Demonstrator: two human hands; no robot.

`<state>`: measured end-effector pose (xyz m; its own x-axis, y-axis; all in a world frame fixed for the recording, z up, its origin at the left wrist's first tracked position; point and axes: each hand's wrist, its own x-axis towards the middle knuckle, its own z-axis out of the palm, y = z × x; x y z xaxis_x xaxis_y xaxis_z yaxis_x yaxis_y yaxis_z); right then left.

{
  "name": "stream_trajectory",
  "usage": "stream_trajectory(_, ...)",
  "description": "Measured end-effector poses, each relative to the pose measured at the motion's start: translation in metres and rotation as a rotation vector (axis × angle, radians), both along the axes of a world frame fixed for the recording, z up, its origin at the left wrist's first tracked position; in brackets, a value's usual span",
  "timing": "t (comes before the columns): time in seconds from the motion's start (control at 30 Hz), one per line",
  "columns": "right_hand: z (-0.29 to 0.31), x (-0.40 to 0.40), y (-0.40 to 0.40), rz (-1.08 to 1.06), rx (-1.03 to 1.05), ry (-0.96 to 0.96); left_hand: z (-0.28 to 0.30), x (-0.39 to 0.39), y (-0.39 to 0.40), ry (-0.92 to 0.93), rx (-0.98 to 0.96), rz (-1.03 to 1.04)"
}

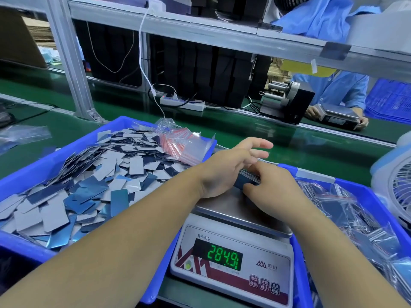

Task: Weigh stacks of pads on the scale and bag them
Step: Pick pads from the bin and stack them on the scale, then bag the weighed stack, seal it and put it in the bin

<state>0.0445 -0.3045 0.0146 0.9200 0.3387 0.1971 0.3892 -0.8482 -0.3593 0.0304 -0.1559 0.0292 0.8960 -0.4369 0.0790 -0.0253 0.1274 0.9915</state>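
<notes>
A digital scale [231, 261] stands in front of me, its green display reading 284.9. On its steel pan [224, 207] lies a dark stack of pads [245, 177], mostly covered by my hands. My left hand [224, 170] rests against the stack's left side with its fingers stretched out past the far end. My right hand [273, 187] grips the stack from the right, fingers curled over its top and thumb at the near edge. Loose blue and grey pads [89, 187] fill the blue tray on the left. A bundle of small clear zip bags [184, 143] lies at that tray's far corner.
A blue tray [364, 192] on the right holds several bagged pads. A small white fan [398, 181] stands at the right edge. Across the green conveyor belt [266, 134], another person's hands [338, 116] hold a second scale beside a tape dispenser [287, 101]. A power strip [182, 103] lies by the frame.
</notes>
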Motion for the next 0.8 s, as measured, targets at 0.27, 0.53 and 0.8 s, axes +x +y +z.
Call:
stream_trajectory(0.27, 0.009, -0.002, -0.001, -0.074, 0.092, 0.004, 0.0, 0.029, 0.031, -0.141, 0.192, 0.588)
stream_trajectory(0.53, 0.006, -0.005, 0.0, -0.061, 0.036, 0.122, -0.046, 0.057, 0.091, -0.004, 0.987, 0.98)
stream_trajectory(0.8, 0.006, -0.006, 0.001, -0.065, 0.04, 0.133, -0.042, 0.056, 0.094, 0.037, 1.021, 0.998)
